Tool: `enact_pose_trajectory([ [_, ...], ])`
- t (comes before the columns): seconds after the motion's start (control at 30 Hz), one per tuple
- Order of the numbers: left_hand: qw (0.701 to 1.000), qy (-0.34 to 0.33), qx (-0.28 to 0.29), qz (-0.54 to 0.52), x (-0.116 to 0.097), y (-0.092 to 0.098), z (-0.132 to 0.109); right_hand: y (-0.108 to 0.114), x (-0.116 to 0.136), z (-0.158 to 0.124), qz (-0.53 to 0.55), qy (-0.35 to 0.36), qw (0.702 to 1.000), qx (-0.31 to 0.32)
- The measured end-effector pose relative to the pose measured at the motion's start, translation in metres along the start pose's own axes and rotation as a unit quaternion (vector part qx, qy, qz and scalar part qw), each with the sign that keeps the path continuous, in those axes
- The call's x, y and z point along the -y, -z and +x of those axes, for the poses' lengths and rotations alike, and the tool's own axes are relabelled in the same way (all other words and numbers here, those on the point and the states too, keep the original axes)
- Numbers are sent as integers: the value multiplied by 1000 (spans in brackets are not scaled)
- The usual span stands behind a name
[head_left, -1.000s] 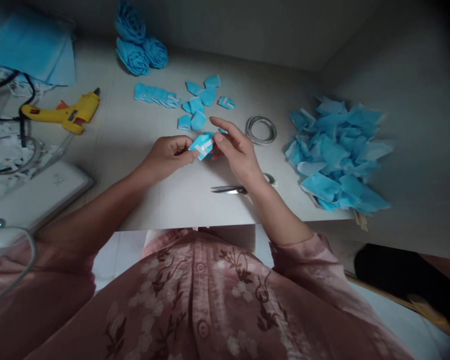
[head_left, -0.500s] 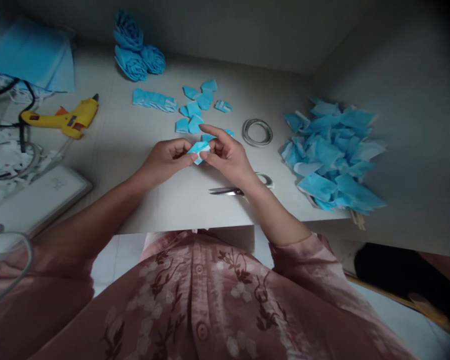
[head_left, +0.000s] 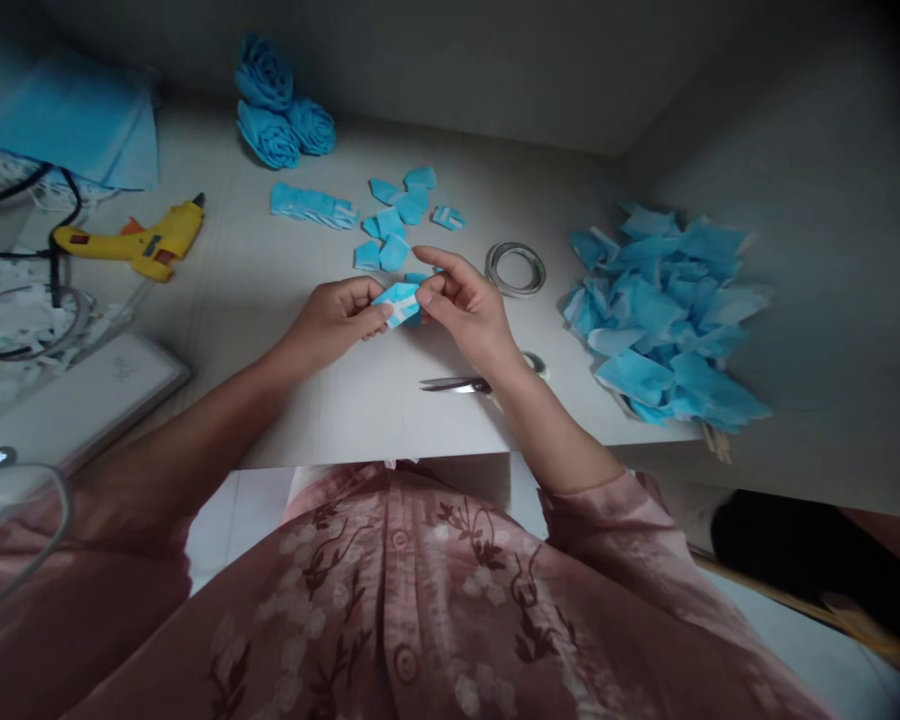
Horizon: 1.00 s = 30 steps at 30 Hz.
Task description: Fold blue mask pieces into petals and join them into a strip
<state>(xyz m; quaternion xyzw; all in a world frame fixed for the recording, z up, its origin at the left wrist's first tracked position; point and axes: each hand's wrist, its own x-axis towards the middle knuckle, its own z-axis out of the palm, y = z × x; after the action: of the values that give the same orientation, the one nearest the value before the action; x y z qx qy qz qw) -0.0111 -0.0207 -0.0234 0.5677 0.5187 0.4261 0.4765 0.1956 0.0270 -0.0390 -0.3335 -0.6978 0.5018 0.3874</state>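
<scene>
Between my two hands is a small folded blue piece with a pale white strip across it, of paper or thin fabric. My left hand pinches its left end between thumb and fingers. At its right end, my right hand grips the edge with thumb and curled fingers, the index finger stretched out above. Just beyond the hands lie several folded blue pieces, partly hidden by my right hand. Scissors rest under my right wrist, their handles partly covered. A roll of tape lies right of my right hand.
Three blue fabric roses stand at the back, near a row of overlapped blue pieces. Left are a yellow glue gun, blue sheets, cables and a white power bank. A blue petal bunch sits right.
The folded piece has turned slightly, showing more of its white strip. My right thumb and fingers have shifted a little up and right along its edge. The view has moved slightly.
</scene>
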Motion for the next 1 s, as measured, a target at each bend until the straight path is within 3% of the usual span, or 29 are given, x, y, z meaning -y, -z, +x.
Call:
enact_pose_trajectory([
  [0.2,998,34,-35,-49,-3,1,1,1,3,0,42,-16,999,-4],
  [0.4,998,31,-30,-49,-4,2,0,1,7,0,86,-45,995,-27],
  [0.57,998,31,-18,-52,-5,1,1,1,5,0,68,-33,997,-7],
  [0.77,996,43,-41,-67,-4,3,1,4,3,0,61,-18,998,2],
  [1.0,998,29,-4,-49,-7,-2,-1,0,-2,3,64,0,998,26],
])
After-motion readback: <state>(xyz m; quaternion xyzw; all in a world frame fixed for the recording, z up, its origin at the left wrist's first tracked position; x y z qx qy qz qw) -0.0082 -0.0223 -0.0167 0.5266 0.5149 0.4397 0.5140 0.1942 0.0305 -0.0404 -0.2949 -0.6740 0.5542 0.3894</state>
